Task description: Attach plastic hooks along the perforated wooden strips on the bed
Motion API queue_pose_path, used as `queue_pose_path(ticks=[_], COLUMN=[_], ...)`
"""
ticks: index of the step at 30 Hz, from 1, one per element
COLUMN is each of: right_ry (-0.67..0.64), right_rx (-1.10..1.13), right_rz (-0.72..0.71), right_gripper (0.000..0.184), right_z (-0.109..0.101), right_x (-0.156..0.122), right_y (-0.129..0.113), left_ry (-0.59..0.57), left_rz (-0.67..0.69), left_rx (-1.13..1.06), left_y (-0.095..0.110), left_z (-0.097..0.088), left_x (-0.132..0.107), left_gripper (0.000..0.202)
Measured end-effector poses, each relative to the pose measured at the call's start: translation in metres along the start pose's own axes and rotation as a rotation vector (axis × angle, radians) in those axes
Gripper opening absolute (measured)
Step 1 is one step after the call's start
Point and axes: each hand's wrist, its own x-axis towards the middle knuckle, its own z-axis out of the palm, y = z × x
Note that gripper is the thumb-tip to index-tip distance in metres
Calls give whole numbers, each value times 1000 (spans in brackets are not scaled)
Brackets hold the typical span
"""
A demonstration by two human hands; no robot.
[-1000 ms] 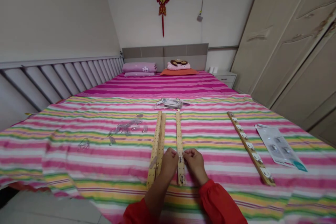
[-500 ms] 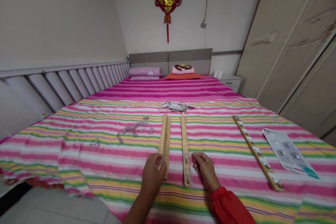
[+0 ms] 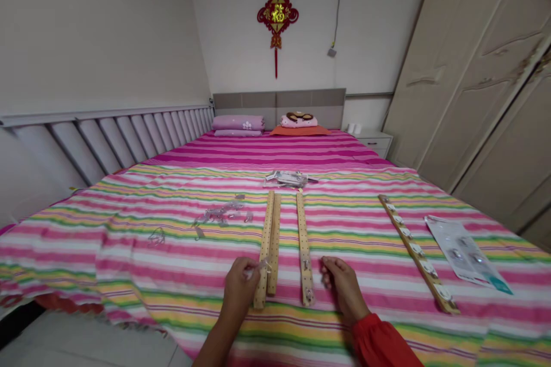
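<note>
Between the two hands, a single perforated wooden strip [image 3: 302, 226] lies lengthwise on the striped cloth [image 3: 172, 298], with two small metal fittings [image 3: 306, 264] near its closer end. The left hand [image 3: 240, 285] pinches a small clear plastic piece [image 3: 263, 265] above a pair of wooden strips [image 3: 266, 235] lying side by side; whether it touches them cannot be told. The right hand [image 3: 343, 284], its fingers loosely curled together, hovers just right of the single strip, apart from it; whether anything is between its fingertips cannot be made out. Beyond the left hand are scattered clear packets [image 3: 221, 213]; farther ahead of both hands lies a plastic bag [image 3: 286, 178]. Well to the right of the right hand rest a strip with white discs [image 3: 407, 235] and a blister pack [image 3: 467, 255].
</note>
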Motion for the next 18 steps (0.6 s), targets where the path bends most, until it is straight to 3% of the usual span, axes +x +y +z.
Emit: queue_pose_path(ticks=[3, 7, 10, 14, 18], right_ry=[-21, -169, -263, -329, -318], right_rx=[-36, -78, -113, -132, -267], right_rz=[-7, -30, -36, -85, -284], right_gripper=[34, 34, 35, 35, 30], right_z=[3, 16, 29, 39, 38], right_x=[-7, -17, -26, -37, -46], right_y=[-6, -18, -27, -37, -52], left_ry=[-98, -297, -349, -393, -463], left_rz=[-180, -383, -478, -482, -312], left_rx=[-261, -547, -655, -613, -425], left_y=[17, 45, 62, 76, 81], left_z=[-9, -17, -15, -8, -2], left_x=[8, 7, 0, -7, -8], left_gripper=[20, 30, 32, 26, 14])
